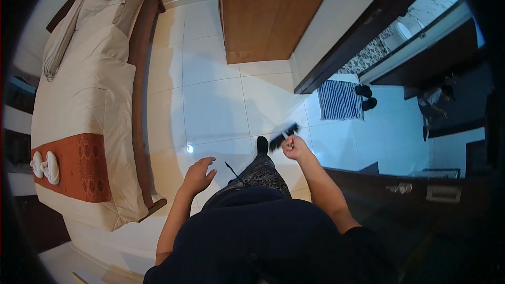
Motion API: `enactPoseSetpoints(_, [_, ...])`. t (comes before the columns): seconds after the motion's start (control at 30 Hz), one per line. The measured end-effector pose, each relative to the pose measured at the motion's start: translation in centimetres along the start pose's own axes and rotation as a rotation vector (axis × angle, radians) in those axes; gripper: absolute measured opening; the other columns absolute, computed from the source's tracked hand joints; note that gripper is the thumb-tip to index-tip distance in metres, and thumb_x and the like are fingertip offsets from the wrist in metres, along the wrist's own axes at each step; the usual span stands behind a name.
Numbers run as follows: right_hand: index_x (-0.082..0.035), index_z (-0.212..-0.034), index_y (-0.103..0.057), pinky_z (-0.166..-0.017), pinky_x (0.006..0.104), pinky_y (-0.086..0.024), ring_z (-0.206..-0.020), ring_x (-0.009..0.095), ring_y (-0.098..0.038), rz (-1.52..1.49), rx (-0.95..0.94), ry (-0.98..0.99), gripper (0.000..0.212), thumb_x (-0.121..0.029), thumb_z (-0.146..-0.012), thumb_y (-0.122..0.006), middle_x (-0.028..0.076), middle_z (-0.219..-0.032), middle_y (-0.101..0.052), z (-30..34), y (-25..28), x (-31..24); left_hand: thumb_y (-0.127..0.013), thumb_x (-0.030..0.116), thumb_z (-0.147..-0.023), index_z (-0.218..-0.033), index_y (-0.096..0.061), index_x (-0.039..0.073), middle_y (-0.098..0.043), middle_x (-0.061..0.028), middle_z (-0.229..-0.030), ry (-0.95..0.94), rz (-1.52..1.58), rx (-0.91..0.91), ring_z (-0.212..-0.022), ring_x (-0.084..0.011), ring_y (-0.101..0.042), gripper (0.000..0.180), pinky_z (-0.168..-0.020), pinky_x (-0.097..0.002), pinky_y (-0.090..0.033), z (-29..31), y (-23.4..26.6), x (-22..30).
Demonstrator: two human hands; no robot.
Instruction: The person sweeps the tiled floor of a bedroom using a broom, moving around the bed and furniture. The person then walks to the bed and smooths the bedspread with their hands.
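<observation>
My right hand (295,147) is closed in a fist around the handle of a broom; most of the handle is hidden by the hand. Below the fist, the broom's head (278,141) with its dark bristles shows close to the tiled floor, slightly blurred, just right of my dark-socked foot (262,144). My left hand (199,175) hangs in front of me on the left. Its fingers are apart and it holds nothing.
A bed (87,105) with an orange runner (92,168) and rolled white towels (51,168) stands left. Ahead is a wooden cabinet (273,10). To the right are a doorway, a striped mat (342,100), black slippers (366,98) and a dark door (357,181).
</observation>
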State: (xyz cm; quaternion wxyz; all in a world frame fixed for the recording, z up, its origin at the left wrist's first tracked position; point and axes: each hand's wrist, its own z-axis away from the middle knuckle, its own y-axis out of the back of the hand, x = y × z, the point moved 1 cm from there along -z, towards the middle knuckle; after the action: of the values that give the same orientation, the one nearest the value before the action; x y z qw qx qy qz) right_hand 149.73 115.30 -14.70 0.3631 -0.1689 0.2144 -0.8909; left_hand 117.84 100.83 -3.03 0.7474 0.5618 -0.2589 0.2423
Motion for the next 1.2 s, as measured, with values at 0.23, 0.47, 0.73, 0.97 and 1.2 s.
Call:
enactPoseSetpoints(0.23, [-0.012, -0.053, -0.03, -0.033, 0.0221, -0.019, -0.037, 0.008, -0.027, 0.635, 0.073, -0.016, 0.017, -0.012, -0.067, -0.04, -0.002, -0.042, -0.029, -4.4, -2.5, -9.5, -0.054, 0.015, -0.074, -0.103, -0.046, 0.004, -0.054, -0.0168, -0.093, 0.04, 0.052, 0.12, -0.087, -0.0311, -0.052, 0.032, -0.073, -0.0377, -0.042, -6.2, 1.3, 3.6])
enactPoseSetpoints(0.47, [-0.013, -0.06, -0.031, -0.033, 0.0198, -0.016, -0.037, 0.006, -0.025, 1.184, 0.154, -0.257, 0.02, -0.017, -0.075, -0.044, -0.003, -0.042, -0.029, 2.6, -7.3, -11.3, -0.055, 0.015, -0.074, -0.103, -0.046, 0.003, -0.054, -0.0173, -0.094, 0.131, 0.116, 0.242, -0.088, -0.032, -0.052, 0.032, -0.073, -0.0383, -0.042, -11.5, 1.8, 6.1])
enactPoseSetpoints(0.73, [-0.009, -0.066, -0.044, -0.032, 0.0171, -0.02, -0.035, 0.003, -0.029, 1.429, 0.038, -0.495, 0.014, -0.015, -0.077, -0.05, -0.006, -0.044, -0.032, -0.9, -11.9, -12.1, -0.055, 0.014, -0.074, -0.102, -0.047, 0.004, -0.054, -0.0168, -0.092, 0.162, 0.124, 0.239, -0.087, -0.0323, -0.051, 0.032, -0.073, -0.0378, -0.042, -17.1, 1.3, 7.6])
enactPoseSetpoints(0.97, [-0.006, -0.073, -0.051, -0.031, 0.023, -0.021, -0.033, 0.007, -0.029, 1.562, 0.185, -0.397, 0.01, -0.015, -0.075, -0.05, -0.004, -0.043, -0.032, -3.7, -10.4, -19.0, -0.055, 0.014, -0.074, -0.102, -0.047, 0.004, -0.054, -0.0169, -0.093, 0.139, 0.14, 0.295, -0.087, -0.0316, -0.052, 0.031, -0.072, -0.038, -0.042, -19.1, 1.8, 8.7])
enactPoseSetpoints(1.2, [-0.002, -0.06, -0.051, -0.029, 0.0288, -0.026, -0.032, 0.014, -0.036, 1.931, 0.613, 0.178, 0.017, -0.015, -0.069, -0.055, 0.004, -0.043, -0.039, -2.0, -14.3, -32.8, -0.055, 0.015, -0.074, -0.103, -0.046, 0.004, -0.055, -0.017, -0.094, 0.205, 0.103, 0.277, -0.087, -0.0309, -0.052, 0.032, -0.073, -0.0376, -0.042, -18.8, 1.7, 7.7])
